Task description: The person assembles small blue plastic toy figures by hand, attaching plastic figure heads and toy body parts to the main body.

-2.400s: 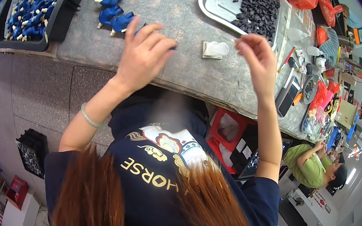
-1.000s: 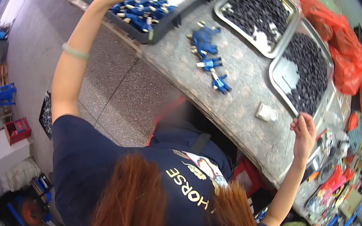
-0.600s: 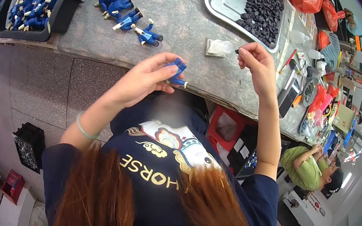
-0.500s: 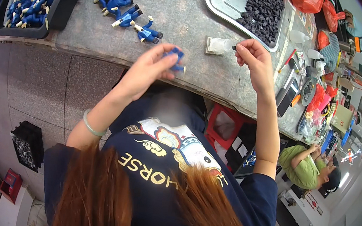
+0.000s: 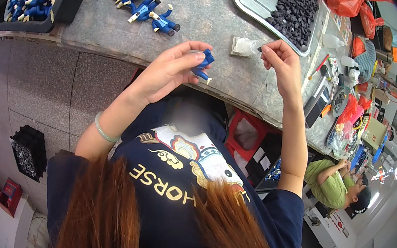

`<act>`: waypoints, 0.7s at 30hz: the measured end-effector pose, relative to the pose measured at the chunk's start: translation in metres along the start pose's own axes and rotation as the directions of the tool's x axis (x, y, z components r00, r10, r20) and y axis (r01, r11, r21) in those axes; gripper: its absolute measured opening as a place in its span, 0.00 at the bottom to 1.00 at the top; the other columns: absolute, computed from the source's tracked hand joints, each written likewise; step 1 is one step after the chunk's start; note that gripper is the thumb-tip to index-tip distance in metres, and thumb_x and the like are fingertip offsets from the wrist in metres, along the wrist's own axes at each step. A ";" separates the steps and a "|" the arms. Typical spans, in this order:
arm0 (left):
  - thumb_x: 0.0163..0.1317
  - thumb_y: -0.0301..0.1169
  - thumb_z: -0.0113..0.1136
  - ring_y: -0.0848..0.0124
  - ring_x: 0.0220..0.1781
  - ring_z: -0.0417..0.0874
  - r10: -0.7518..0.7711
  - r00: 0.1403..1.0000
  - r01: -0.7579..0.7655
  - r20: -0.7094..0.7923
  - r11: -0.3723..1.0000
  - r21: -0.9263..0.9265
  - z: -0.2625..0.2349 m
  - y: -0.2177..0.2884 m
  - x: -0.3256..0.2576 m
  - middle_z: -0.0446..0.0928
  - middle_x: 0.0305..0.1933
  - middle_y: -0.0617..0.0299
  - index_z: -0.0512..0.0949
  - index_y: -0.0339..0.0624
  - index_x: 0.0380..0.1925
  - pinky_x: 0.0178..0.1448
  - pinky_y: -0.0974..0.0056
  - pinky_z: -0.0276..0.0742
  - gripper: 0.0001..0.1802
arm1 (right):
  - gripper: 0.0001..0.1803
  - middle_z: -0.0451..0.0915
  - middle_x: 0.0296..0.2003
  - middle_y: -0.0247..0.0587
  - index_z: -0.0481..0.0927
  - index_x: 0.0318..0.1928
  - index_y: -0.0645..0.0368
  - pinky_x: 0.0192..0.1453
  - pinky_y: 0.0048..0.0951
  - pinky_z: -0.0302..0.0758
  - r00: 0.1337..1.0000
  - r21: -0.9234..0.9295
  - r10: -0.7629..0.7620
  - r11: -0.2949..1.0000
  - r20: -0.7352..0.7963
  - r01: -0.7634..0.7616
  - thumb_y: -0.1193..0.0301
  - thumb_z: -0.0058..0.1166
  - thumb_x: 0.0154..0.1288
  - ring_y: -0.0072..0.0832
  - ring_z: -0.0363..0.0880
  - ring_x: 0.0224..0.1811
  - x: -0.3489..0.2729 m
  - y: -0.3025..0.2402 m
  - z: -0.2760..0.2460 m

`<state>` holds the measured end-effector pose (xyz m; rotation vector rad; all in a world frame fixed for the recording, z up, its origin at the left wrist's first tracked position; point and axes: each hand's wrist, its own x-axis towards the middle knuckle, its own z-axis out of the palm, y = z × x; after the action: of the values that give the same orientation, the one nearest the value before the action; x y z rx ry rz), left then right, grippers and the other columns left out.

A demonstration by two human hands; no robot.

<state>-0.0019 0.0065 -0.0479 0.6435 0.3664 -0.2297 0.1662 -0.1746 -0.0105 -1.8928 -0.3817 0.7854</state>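
Over the table's front edge, my left hand (image 5: 175, 66) grips a small blue toy figure (image 5: 205, 63) between thumb and fingers; a pale hand of the figure sticks out below. My right hand (image 5: 282, 60) pinches a tiny dark piece (image 5: 260, 49) at its fingertips, close beside a small whitish pot (image 5: 244, 47). Whether the piece touches the pot I cannot tell. Several finished-looking blue figures with dark shoes (image 5: 164, 23) lie in a slanting row left of the pot. Behind my right hand, a metal tray (image 5: 254, 3) holds a heap of small black parts (image 5: 295, 16).
A black-rimmed bin (image 5: 68, 11) full of blue figures stands at the left. Right of my arm lie a phone-like dark slab (image 5: 316, 105), a red-handled tool (image 5: 319, 67), plastic bottles (image 5: 332, 41) and red bags (image 5: 344, 2). A person in green (image 5: 328, 186) sits farther right.
My left hand has risen slightly and moved right with the blue figure, which shows more clearly. My right hand stays by the pot, holding the dark piece. The view has shifted a little.
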 end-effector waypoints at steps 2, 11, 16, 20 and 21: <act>0.60 0.34 0.46 0.79 0.36 0.70 -0.008 1.000 0.008 0.007 1.000 -0.027 0.000 -0.002 0.002 0.71 0.34 0.64 0.66 0.41 0.44 0.38 0.72 0.67 0.14 | 0.06 0.72 0.21 0.32 0.71 0.29 0.63 0.26 0.15 0.62 1.000 0.073 -0.027 0.997 -0.008 0.028 0.73 0.50 0.54 0.14 0.66 0.22 -0.003 -0.001 0.000; 0.59 0.34 0.46 0.77 0.36 0.71 0.044 0.996 -0.033 0.072 0.988 -0.152 0.009 -0.009 0.011 0.70 0.34 0.64 0.65 0.42 0.40 0.39 0.70 0.67 0.11 | 0.05 0.72 0.23 0.34 0.71 0.31 0.64 0.28 0.16 0.64 0.991 0.425 -0.038 0.901 -0.126 0.088 0.74 0.49 0.56 0.17 0.67 0.22 -0.020 -0.010 0.000; 0.57 0.29 0.45 0.76 0.35 0.69 0.117 0.981 -0.095 0.153 0.985 -0.147 0.015 -0.013 0.012 0.69 0.33 0.63 0.65 0.40 0.37 0.41 0.70 0.66 0.09 | 0.05 0.72 0.24 0.35 0.70 0.32 0.63 0.30 0.17 0.65 0.988 0.586 0.035 0.802 0.152 -0.118 0.74 0.47 0.57 0.18 0.69 0.25 -0.042 -0.031 0.022; 0.58 0.29 0.45 0.80 0.34 0.70 0.144 0.979 -0.128 0.148 0.986 -0.110 0.024 -0.012 0.008 0.69 0.33 0.66 0.67 0.39 0.37 0.38 0.74 0.66 0.08 | 0.05 0.72 0.24 0.35 0.70 0.32 0.63 0.29 0.16 0.65 0.952 0.559 0.072 0.795 0.297 -0.234 0.73 0.47 0.57 0.18 0.68 0.25 -0.050 -0.038 0.045; 0.58 0.28 0.46 0.81 0.34 0.69 0.158 0.977 -0.145 0.145 0.985 -0.097 0.027 -0.010 0.006 0.69 0.33 0.66 0.67 0.39 0.37 0.38 0.75 0.66 0.08 | 0.05 0.72 0.24 0.35 0.70 0.32 0.63 0.29 0.16 0.65 0.951 0.560 0.071 0.794 0.300 -0.236 0.73 0.47 0.57 0.18 0.68 0.25 -0.051 -0.038 0.047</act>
<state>0.0077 -0.0189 -0.0359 0.5626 0.1786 -0.1155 0.1006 -0.1551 0.0279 -1.2370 -0.1126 1.1265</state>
